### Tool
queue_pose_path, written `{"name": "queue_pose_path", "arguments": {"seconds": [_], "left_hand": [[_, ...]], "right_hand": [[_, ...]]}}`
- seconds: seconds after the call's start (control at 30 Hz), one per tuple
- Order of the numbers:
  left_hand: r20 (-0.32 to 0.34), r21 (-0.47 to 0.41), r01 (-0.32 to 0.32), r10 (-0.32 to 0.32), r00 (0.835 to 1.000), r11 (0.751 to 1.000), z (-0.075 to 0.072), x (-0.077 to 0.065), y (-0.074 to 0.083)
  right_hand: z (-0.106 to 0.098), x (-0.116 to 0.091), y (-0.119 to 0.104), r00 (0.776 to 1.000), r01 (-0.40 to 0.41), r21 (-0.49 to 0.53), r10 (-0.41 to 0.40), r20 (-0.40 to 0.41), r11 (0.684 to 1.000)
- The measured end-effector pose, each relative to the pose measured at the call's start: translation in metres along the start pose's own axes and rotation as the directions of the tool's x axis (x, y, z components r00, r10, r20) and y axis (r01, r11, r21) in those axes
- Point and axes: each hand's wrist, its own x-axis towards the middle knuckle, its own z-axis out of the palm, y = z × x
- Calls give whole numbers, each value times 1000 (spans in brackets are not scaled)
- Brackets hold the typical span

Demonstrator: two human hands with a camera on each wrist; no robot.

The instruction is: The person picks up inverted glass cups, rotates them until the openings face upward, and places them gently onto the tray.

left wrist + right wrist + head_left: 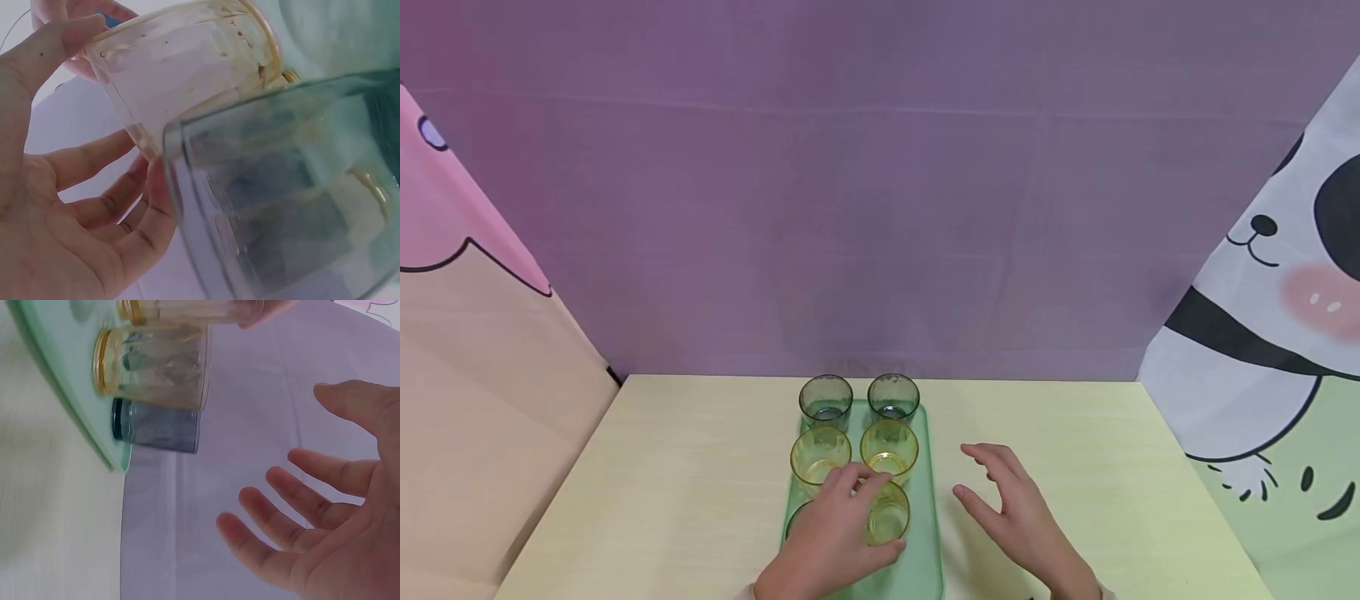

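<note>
My left hand (831,537) grips a yellow drinking glass (889,518) between the thumb and fingers, over the right side of a green tray (928,500). In the left wrist view the thumb lies at that glass's rim and the fingers reach its other side. A dark glass (281,200) stands close beside these fingers; the hand mostly covers it in the head view. To the right of the tray, my right hand (1011,517) hovers with its fingers spread and relaxed, holding nothing. Whether the held glass touches the tray is unclear.
Two grey glasses, left (826,402) and right (893,397), stand at the tray's far end. Nearer are two yellow glasses, left (820,454) and right (889,448). The pale table (685,475) meets a purple cloth backdrop (880,208) behind.
</note>
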Motion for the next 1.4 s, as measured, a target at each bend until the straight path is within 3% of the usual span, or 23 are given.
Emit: {"name": "queue_pose_path", "arguments": {"seconds": [0.13,0.4,0.67,1.4], "left_hand": [[28,23,-16,15,999,1000,1,0,1],[77,100,-49,41,996,994,6,-1,4],[77,186,-87,74,994,979,9,-2,4],[76,249,-88,71,995,964,9,-3,4]], "right_hand": [[0,-3,1,1000,-7,-98,8,12,995],[0,-3,6,993,107,-251,-114,-12,962],[-3,-3,10,994,94,-389,-111,-21,916],[4,1,10,992,122,-401,-130,8,908]]}}
